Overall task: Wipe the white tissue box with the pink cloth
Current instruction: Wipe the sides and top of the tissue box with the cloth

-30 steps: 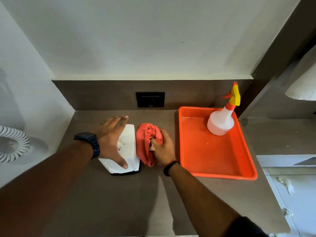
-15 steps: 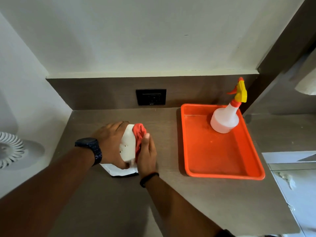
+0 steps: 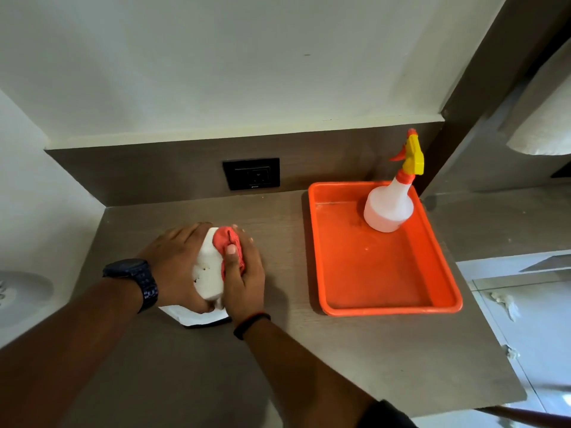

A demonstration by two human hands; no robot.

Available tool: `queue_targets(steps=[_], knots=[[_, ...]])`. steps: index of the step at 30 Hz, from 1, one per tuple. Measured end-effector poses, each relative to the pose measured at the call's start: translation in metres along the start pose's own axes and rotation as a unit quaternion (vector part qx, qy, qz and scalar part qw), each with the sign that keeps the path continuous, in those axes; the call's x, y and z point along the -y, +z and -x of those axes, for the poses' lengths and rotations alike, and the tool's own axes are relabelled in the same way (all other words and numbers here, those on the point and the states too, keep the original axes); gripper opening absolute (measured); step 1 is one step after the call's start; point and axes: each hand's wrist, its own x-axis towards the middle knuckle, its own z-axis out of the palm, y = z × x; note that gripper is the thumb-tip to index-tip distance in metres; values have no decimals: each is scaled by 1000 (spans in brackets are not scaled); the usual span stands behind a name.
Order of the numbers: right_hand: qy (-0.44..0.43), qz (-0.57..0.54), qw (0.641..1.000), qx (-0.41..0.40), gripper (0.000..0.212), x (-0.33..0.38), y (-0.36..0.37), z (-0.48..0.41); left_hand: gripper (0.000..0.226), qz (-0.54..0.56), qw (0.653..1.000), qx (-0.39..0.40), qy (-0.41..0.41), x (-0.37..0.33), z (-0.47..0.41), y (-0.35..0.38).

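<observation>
A: Start with the brown countertop [image 3: 309,366]; what has changed on it in the last second?

B: A second ago your right hand [image 3: 244,279] held the pink cloth [image 3: 227,242] bunched beside the white tissue box [image 3: 208,273]; now it has swung in against the box's right face, cloth squeezed between fingers and box, thumb laid over the top edge; so I'd judge the wiping is properly under way, though most of the box looks unwiped.

A: And the left?

B: Your left hand [image 3: 176,264] braces the box from the left, fingers close together and flat along its far side, thumb hooked at the near corner; the box sits left of centre, well apart from the orange tray [image 3: 383,308].

A: Count it all for me.

B: One tray; one spray bottle [image 3: 391,205] standing in its far corner; one box; one cloth; one black wall socket [image 3: 251,173]; two hands; one wristwatch [image 3: 136,281] on your left.
</observation>
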Motion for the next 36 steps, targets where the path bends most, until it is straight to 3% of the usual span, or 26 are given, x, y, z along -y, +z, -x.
queue_targets(steps=[6,11,15,21,26,28,31,36], knots=[[102,-19,995,-7,35,-13,-5,4,139,-10,1000,16,-23,0,0,3],[64,-41,997,-24,48,-8,0,24,128,20,1000,-1,-15,-1,0,4],[26,-21,999,3,34,9,1,-8,129,16,1000,4,0,1,0,2],[140,0,990,-2,37,-3,1,-16,141,3,999,16,-28,0,1,2],[150,-37,987,-52,13,-4,1,22,138,8,1000,4,-23,0,1,2],[112,-49,992,-45,16,8,2,18,131,19,1000,-8,-8,1,1,2],[71,-9,997,2,39,27,4,-4,122,22,1000,-16,3,3,3,3],[165,8,986,-2,40,17,2,-19,142,1,999,22,-22,1,2,-1]])
